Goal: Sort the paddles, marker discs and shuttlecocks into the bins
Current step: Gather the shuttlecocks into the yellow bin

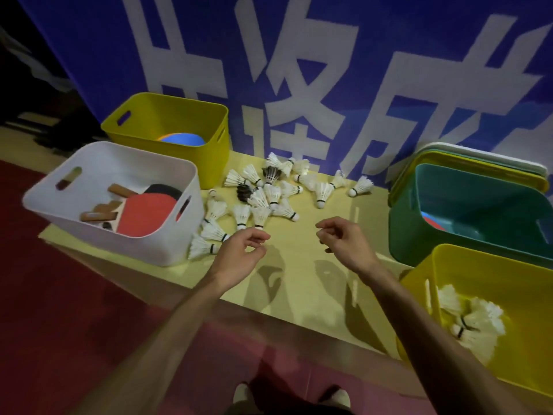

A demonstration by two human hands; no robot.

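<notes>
Left of the left hand's (pixel 239 253) fingers, the white bin (pixel 167 247) holds paddles (pixel 140 209). Its fingers curl loosely, apart and empty, with loose shuttlecocks (pixel 270 191) just beyond the fingertips. The right hand (pixel 344 244) is likewise curled and empty; right of its fingers, the yellow bin (pixel 478 265) holds shuttlecocks.

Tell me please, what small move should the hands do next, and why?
Probably the left hand should reach forward and pinch the nearest shuttlecock. Both hands, the right hand too, are empty, many shuttlecocks lie loose on the mat, and the yellow bin at the right already holds some.
</notes>
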